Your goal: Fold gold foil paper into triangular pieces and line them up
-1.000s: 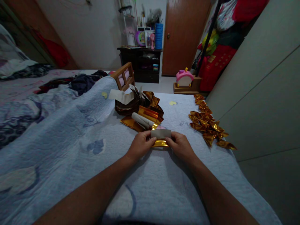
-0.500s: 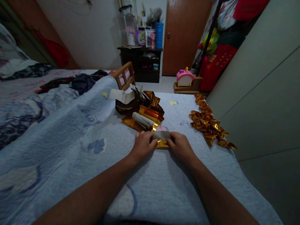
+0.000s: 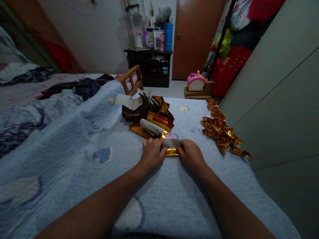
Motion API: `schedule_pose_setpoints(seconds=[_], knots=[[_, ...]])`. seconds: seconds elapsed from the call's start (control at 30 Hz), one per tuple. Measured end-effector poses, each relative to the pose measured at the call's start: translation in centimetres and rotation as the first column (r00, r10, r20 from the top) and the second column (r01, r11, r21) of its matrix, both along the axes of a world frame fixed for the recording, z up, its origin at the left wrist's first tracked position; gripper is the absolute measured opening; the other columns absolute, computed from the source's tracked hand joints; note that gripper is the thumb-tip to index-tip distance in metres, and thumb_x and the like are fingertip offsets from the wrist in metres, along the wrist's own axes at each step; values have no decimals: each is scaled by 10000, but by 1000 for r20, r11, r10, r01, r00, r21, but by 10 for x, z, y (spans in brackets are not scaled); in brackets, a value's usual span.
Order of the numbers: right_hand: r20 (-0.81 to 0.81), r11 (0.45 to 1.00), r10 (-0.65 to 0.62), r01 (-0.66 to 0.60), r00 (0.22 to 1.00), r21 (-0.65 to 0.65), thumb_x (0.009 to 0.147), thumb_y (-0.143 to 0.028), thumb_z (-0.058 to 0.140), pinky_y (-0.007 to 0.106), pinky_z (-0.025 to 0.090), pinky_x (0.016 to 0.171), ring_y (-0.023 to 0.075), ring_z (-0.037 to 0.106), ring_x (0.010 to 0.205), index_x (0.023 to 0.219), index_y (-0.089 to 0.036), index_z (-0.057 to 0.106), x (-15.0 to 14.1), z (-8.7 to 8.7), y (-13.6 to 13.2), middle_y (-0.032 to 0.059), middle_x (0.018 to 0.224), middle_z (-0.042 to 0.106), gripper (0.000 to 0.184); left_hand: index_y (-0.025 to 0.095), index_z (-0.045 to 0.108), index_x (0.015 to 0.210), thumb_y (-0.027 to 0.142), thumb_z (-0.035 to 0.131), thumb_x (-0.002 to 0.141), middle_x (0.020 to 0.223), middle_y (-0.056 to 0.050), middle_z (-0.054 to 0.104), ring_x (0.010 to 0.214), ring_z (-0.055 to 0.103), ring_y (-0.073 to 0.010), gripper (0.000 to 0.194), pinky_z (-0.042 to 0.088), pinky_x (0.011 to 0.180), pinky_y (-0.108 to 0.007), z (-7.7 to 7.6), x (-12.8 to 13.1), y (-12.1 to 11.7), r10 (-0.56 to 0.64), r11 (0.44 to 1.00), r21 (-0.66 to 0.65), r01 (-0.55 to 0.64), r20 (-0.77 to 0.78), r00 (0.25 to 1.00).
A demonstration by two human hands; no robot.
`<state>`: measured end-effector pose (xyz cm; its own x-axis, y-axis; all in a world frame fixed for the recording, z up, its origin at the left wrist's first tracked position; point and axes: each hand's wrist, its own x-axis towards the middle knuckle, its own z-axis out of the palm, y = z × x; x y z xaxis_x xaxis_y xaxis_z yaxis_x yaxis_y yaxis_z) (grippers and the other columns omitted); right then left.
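A sheet of gold foil paper (image 3: 171, 152) with a dull grey back lies low over the bed, its near edge folded up so a gold strip shows. My left hand (image 3: 153, 152) pinches its left end, thumb on the gold strip. At the other end my right hand (image 3: 191, 152) grips it the same way, the thumb pressing on the fold. Just beyond, loose gold sheets (image 3: 159, 120) carry a pale rolled paper (image 3: 151, 127). Behind them stands a thick stack of foil paper (image 3: 134, 113) with pale curled edges.
Several folded gold foil pieces (image 3: 221, 134) lie along the bed's right edge, beside a pale cabinet (image 3: 281, 109). A light blue quilt (image 3: 99, 186) covers the bed. Clothes (image 3: 87, 88) are heaped at the left. A wooden rail (image 3: 132, 79) rises behind the paper stack.
Both hands have drawn slightly closer together on the sheet, and the paper has settled flatter against the quilt. The other foil pieces have stayed in place.
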<state>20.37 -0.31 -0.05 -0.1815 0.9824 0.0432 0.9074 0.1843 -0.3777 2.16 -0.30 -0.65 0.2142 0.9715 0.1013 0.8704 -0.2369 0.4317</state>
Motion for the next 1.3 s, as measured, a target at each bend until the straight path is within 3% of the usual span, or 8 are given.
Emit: schedule_pose_setpoints(seconds=[0.2, 0.37, 0.57, 0.77, 0.97, 1.13, 1.3], knots=[[10, 1000, 2, -2, 1000, 13, 931, -199, 559, 319, 340, 720, 221, 577, 819, 831, -181, 664, 1, -4, 2, 91, 862, 690, 146, 198, 565, 1074, 247, 636, 863, 1036, -86, 660, 1001, 534, -298, 228, 372, 877, -422, -6, 0, -1, 26, 997, 73, -29, 31, 999], [15, 1000, 3, -3, 1000, 1, 931, -199, 557, 320, 346, 728, 226, 583, 839, 841, -181, 657, 0, -2, 1, 97, 888, 692, 135, 187, 511, 1155, 201, 638, 851, 1100, -97, 636, 1019, 553, -290, 330, 420, 891, -414, -9, 1, -1, 9, 998, 61, -16, 112, 994], [19, 1000, -9, 9, 1000, 3, 930, -202, 559, 319, 343, 732, 228, 580, 848, 863, -178, 642, 1, -1, 1, 99, 897, 689, 110, 205, 502, 1153, 181, 642, 839, 1110, -89, 625, 1013, 577, -277, 344, 450, 921, -417, -10, 0, 1, -17, 998, 68, 6, 173, 985], [-19, 999, -46, 46, 999, 11, 906, -204, 596, 317, 353, 730, 232, 585, 858, 941, -165, 630, 1, -5, 1, 93, 900, 678, 63, 189, 527, 1174, 182, 614, 870, 1126, -99, 605, 1048, 551, -280, 316, 450, 947, -423, -9, 0, 0, -27, 998, 66, 20, 109, 994], [-152, 989, -107, 120, 983, 82, 856, -160, 617, 301, 403, 752, 202, 583, 834, 1233, -129, 528, 0, -13, 0, 77, 1005, 650, 388, 192, 639, 1015, 198, 615, 904, 1105, -84, 566, 1068, 502, -272, 113, 453, 970, -420, -8, 2, -1, -46, 997, 61, 45, 14, 999], [-45, 998, -21, 24, 999, 64, 879, -136, 591, 300, 377, 777, 205, 562, 877, 905, -188, 615, 2, -12, 3, 60, 934, 641, 62, 202, 670, 1017, 196, 617, 920, 1119, -79, 573, 1060, 498, -262, 111, 452, 954, -405, -8, 3, -2, -59, 995, 75, 62, -47, 997], [-6, 999, 41, -41, 999, 24, 923, -128, 571, 300, 357, 788, 204, 557, 905, 905, -190, 672, 2, -7, 4, 53, 936, 652, 119, 221, 675, 1034, 213, 575, 958, 1128, -77, 590, 1002, 504, -256, 126, 446, 878, -391, -3, 5, -6, -72, 992, 87, 88, -172, 982]])
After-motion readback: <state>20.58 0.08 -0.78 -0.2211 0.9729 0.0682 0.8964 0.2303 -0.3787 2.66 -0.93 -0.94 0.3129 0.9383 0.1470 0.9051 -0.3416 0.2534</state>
